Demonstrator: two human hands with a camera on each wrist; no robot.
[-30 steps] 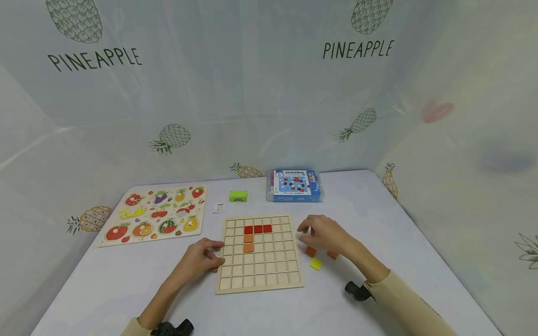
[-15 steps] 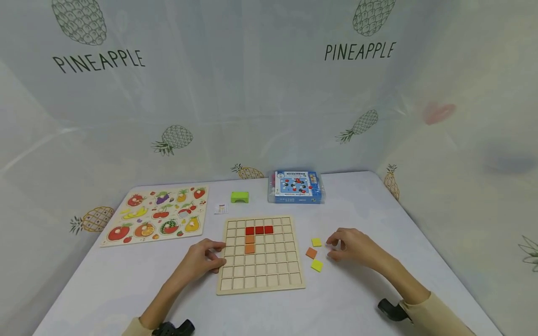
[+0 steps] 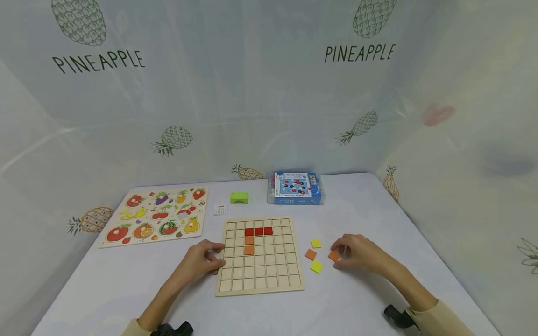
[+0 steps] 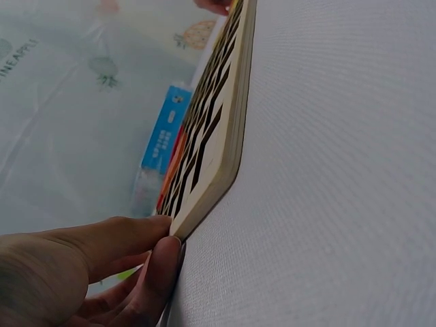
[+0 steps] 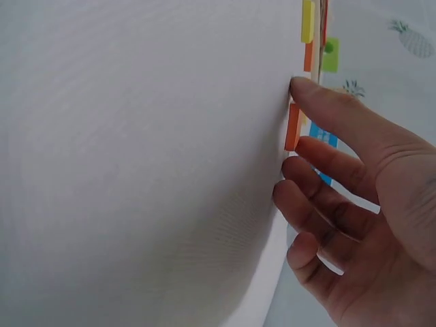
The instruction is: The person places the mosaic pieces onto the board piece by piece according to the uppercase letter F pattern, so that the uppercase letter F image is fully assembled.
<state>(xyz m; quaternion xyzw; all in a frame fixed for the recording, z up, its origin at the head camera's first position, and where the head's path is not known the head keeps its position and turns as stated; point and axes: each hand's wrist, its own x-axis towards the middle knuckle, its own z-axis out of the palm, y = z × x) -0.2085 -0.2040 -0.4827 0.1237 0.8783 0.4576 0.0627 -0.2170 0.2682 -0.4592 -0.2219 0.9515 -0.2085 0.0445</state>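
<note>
A wooden grid board [image 3: 260, 270] lies flat, with several red tiles [image 3: 258, 231] in a row and orange tiles [image 3: 249, 245] below the left one. My left hand [image 3: 201, 256] rests at its left edge; in the left wrist view, thumb and forefinger [image 4: 139, 231] touch the board's corner [image 4: 208, 197]. To the right of the board, my right hand [image 3: 359, 252] is around a loose orange tile [image 3: 334, 255]. The right wrist view shows this orange tile [image 5: 292, 127] standing between spread thumb and forefinger, a small gap at the thumb.
Between board and right hand lie two yellow tiles [image 3: 316, 243] and another orange tile [image 3: 310, 254]. A fruit puzzle board [image 3: 159, 214] is at the left. Behind the grid board are a small printed card [image 3: 220, 209], a green block [image 3: 239, 198] and a blue boxed set [image 3: 296, 188].
My right hand has moved rightward from beside the board to the loose orange tile, its thumb and forefinger now on either side. A yellow tile has come into view. My left hand stays put.
</note>
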